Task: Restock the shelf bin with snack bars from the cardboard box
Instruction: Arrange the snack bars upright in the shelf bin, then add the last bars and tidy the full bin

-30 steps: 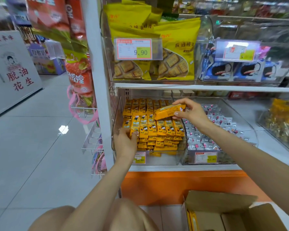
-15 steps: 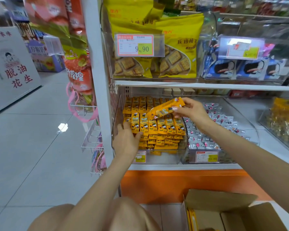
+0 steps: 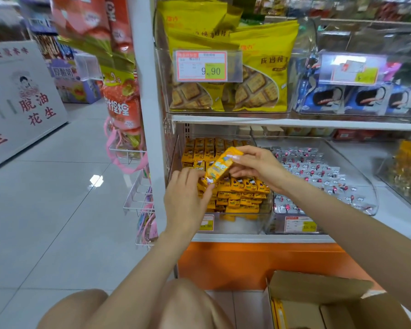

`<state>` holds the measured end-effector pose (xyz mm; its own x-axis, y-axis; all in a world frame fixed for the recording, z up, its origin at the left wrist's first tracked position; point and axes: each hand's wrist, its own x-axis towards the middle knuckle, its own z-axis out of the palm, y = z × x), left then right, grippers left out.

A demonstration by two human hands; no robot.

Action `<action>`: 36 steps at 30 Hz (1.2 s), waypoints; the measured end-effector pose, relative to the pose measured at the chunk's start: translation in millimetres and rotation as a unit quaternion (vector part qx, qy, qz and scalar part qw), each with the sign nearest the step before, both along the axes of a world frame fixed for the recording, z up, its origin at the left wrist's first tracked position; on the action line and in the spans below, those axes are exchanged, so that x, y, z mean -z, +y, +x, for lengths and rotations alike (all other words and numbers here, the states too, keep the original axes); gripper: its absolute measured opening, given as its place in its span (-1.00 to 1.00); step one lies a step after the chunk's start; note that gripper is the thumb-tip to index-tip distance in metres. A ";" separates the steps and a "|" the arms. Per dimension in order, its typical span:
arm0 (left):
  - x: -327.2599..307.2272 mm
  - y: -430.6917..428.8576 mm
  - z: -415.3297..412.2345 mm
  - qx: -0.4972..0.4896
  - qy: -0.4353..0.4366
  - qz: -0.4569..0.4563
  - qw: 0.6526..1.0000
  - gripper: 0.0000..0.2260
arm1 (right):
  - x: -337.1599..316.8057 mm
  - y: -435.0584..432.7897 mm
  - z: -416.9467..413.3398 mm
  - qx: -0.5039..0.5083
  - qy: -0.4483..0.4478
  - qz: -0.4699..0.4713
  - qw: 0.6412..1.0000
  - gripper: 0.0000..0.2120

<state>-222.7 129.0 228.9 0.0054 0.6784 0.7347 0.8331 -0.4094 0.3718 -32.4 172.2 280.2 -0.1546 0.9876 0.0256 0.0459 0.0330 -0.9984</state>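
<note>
Head view: my left grip (image 3: pixel 188 200) has left the shelf bin's (image 3: pixel 247 226) front to pinch the orange snack bar (image 3: pixel 220 166) that my right grip (image 3: pixel 259 166) clamps above the stocked bars, with the cardboard box (image 3: pixel 318 288) open on the floor below.

Cannot read the price tag (image 3: pixel 207 223) half hidden behind the left hand (image 3: pixel 188 198). Cannot see the whole cardboard box (image 3: pixel 318 290), cropped below.

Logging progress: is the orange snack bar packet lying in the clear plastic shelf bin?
No, the left hand and the right hand hold the orange packet above the clear bin.
</note>
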 end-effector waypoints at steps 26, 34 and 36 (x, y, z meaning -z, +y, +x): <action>7.6 5.3 -10.8 -0.120 0.110 -0.212 0.964 -0.67 | 0.1 -14.3 25.8 0.035 -0.120 0.055 0.991 -0.83; -8.6 -26.9 11.6 0.192 0.054 -0.117 0.973 -0.69 | 8.7 -72.0 61.7 0.018 -0.184 0.069 0.980 -0.84; -0.4 -43.0 30.0 0.299 0.055 -0.205 0.931 -0.64 | 25.8 -98.9 79.3 0.008 -0.217 0.068 0.974 -0.84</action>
